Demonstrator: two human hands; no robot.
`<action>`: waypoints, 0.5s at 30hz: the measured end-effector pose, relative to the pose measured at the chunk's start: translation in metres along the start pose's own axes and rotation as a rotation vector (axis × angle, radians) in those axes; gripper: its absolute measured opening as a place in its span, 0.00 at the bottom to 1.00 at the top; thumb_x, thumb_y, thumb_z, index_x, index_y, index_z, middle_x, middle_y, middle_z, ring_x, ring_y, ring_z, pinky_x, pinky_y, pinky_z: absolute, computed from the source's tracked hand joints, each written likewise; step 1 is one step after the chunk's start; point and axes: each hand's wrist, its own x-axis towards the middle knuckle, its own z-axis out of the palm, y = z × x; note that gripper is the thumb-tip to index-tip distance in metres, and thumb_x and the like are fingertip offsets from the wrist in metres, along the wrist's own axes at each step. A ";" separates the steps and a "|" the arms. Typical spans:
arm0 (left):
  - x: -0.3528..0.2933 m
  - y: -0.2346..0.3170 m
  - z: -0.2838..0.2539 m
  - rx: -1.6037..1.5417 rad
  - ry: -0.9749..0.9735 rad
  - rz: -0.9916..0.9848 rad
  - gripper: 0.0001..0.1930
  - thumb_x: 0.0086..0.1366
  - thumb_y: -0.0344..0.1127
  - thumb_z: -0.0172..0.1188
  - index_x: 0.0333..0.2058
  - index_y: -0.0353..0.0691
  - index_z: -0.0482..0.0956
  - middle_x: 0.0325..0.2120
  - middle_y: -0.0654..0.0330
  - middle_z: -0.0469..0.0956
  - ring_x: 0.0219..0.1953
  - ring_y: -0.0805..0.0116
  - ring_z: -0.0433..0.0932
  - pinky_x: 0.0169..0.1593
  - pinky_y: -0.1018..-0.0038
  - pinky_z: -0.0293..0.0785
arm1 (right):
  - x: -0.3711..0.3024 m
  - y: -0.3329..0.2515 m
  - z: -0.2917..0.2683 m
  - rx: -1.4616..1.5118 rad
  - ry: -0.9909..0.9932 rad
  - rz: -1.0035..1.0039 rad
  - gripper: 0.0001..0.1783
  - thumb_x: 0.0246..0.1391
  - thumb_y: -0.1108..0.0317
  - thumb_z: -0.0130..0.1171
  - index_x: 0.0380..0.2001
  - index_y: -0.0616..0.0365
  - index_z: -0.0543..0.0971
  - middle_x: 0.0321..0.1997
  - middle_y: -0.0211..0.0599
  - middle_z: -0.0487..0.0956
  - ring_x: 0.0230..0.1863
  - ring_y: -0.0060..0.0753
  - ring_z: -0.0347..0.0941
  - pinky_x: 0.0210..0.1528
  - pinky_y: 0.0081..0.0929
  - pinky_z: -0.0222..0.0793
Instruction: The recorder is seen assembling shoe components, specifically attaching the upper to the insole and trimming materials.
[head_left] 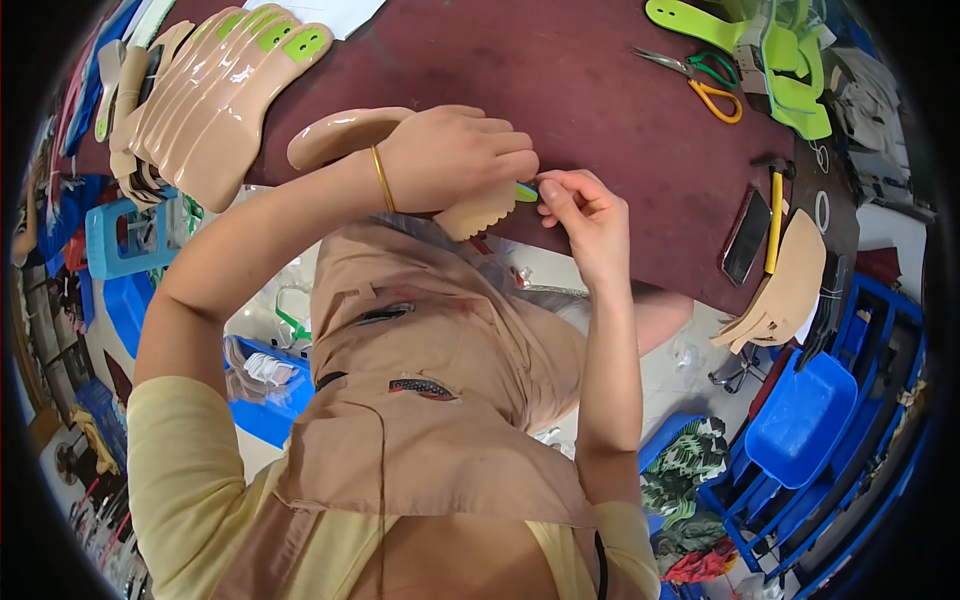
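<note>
Your left hand [455,155] presses the tan insole [400,150] onto the desk [600,90]; keep your right hand [585,215] fingers pinching the green tab [526,192] at the insole's edge, pulling steadily.

Tan shoe insole [400,150], flat at table edge, green tab [526,192] at toe

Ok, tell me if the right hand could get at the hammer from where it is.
Probably yes. The hammer lies in the open on the table, off to the right hand's side with bare surface between. But that hand is pinching a small green piece and would have to let go.
</note>
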 end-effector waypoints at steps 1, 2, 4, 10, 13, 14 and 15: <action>-0.001 0.001 0.001 -0.004 0.020 0.006 0.10 0.48 0.35 0.57 0.31 0.46 0.70 0.29 0.67 0.70 0.34 0.69 0.73 0.35 0.73 0.70 | 0.004 0.000 -0.003 -0.007 -0.050 0.016 0.06 0.53 0.71 0.62 0.32 0.64 0.80 0.27 0.27 0.74 0.25 0.14 0.68 0.25 0.15 0.67; -0.002 0.002 0.002 0.008 0.033 0.013 0.10 0.48 0.35 0.57 0.31 0.45 0.70 0.29 0.67 0.70 0.34 0.69 0.73 0.35 0.73 0.70 | 0.007 0.000 -0.006 -0.015 -0.100 0.033 0.07 0.53 0.71 0.62 0.31 0.64 0.80 0.26 0.27 0.74 0.24 0.14 0.68 0.24 0.15 0.67; -0.002 0.004 0.003 0.030 0.059 0.028 0.10 0.48 0.35 0.57 0.31 0.45 0.69 0.29 0.67 0.69 0.34 0.69 0.73 0.34 0.73 0.70 | 0.013 -0.006 -0.005 0.130 -0.164 0.213 0.08 0.53 0.69 0.62 0.29 0.64 0.79 0.23 0.26 0.73 0.21 0.13 0.67 0.21 0.15 0.67; -0.006 0.015 -0.004 0.107 0.017 0.012 0.09 0.48 0.35 0.56 0.30 0.45 0.68 0.28 0.67 0.68 0.33 0.71 0.72 0.35 0.75 0.71 | 0.023 -0.010 0.005 0.178 -0.172 0.334 0.09 0.55 0.67 0.60 0.27 0.63 0.78 0.20 0.23 0.71 0.18 0.11 0.63 0.18 0.16 0.65; -0.005 0.012 0.001 0.135 0.067 0.017 0.09 0.48 0.36 0.56 0.30 0.45 0.68 0.28 0.67 0.68 0.33 0.71 0.72 0.35 0.75 0.70 | 0.014 -0.004 0.000 0.310 -0.158 0.352 0.08 0.56 0.67 0.59 0.29 0.62 0.78 0.20 0.23 0.71 0.18 0.11 0.63 0.18 0.16 0.67; -0.005 0.012 0.001 0.133 0.061 0.018 0.09 0.48 0.36 0.56 0.30 0.45 0.68 0.28 0.67 0.67 0.33 0.71 0.72 0.35 0.75 0.70 | 0.012 -0.002 -0.001 0.361 -0.149 0.358 0.08 0.56 0.68 0.59 0.30 0.62 0.78 0.20 0.23 0.71 0.18 0.12 0.64 0.19 0.16 0.67; -0.005 0.013 0.000 0.132 0.056 0.019 0.09 0.48 0.36 0.56 0.29 0.45 0.68 0.28 0.67 0.67 0.33 0.71 0.72 0.35 0.75 0.70 | 0.008 -0.002 0.000 0.354 -0.125 0.347 0.08 0.56 0.67 0.59 0.30 0.61 0.77 0.20 0.23 0.71 0.18 0.12 0.64 0.19 0.17 0.68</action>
